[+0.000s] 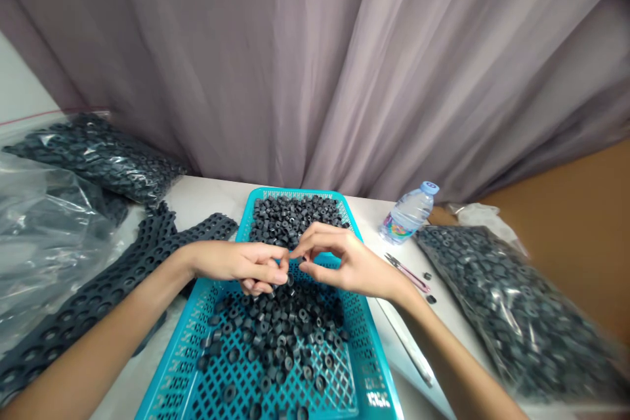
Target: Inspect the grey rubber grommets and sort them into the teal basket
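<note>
My left hand (258,266) is over the front teal basket (378,367), its fingers closed on a small black rubber ring at the fingertips. Close against it, my right hand (347,261) curls its thumb and forefinger around a small dark piece (302,262), which looks like another such ring. The fingertips of both hands meet, partly hiding the pieces. Below them, many loose black rubber rings (283,325) lie heaped on the basket's lattice floor. Behind the hands, a second teal basket (295,191) is full of similar black rings.
Left are perforated black rubber strips (88,302), a clear plastic bag (49,230) and a filled bag of black pieces (98,151). To the right are a water bottle (407,215), thread snips (408,272), a white strip (406,341) and another filled bag (512,308). A curtain (315,65) hangs behind.
</note>
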Available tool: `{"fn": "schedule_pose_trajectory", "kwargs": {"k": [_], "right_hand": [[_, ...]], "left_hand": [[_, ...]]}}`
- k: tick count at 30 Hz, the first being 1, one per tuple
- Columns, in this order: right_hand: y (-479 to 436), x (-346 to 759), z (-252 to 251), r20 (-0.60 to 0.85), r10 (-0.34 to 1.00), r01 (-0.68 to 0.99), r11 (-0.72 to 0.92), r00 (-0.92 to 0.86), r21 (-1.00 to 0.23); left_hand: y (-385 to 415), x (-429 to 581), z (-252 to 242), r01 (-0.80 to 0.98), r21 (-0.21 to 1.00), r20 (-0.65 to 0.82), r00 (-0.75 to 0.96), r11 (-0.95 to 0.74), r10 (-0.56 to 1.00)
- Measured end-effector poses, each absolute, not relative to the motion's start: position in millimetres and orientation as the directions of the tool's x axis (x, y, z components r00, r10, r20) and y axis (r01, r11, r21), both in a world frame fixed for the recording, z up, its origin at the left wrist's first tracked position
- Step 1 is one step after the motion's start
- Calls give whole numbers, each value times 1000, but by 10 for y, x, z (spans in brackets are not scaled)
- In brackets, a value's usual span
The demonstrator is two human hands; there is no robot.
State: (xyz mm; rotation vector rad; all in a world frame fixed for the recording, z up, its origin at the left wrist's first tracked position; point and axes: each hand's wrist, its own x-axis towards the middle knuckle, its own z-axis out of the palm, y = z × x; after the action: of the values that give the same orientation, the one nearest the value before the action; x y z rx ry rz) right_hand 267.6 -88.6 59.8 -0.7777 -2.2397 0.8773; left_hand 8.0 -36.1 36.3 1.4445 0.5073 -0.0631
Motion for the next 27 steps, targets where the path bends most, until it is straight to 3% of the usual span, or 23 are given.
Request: {"fn": "schedule_pose_trajectory", "kwargs": {"k": [9,15,23,27], "right_hand": [[-899,2663,590,306,630,356,703,-714,-616],[-978,2639,550,308,620,391,732,-721,-558],[-1720,2894,333,273,766,483,596,-581,-642],[-2078,2938,185,287,822,495,536,-493,-684]], "left_hand": [[-355,108,322,405,914,-398,877,33,270],[-470,122,356,459,879,-376,835,-130,401],[-1233,-211,184,420,883,-144,664,-208,734],[-1362,-197,132,399,885,-70,621,-238,781]]}}
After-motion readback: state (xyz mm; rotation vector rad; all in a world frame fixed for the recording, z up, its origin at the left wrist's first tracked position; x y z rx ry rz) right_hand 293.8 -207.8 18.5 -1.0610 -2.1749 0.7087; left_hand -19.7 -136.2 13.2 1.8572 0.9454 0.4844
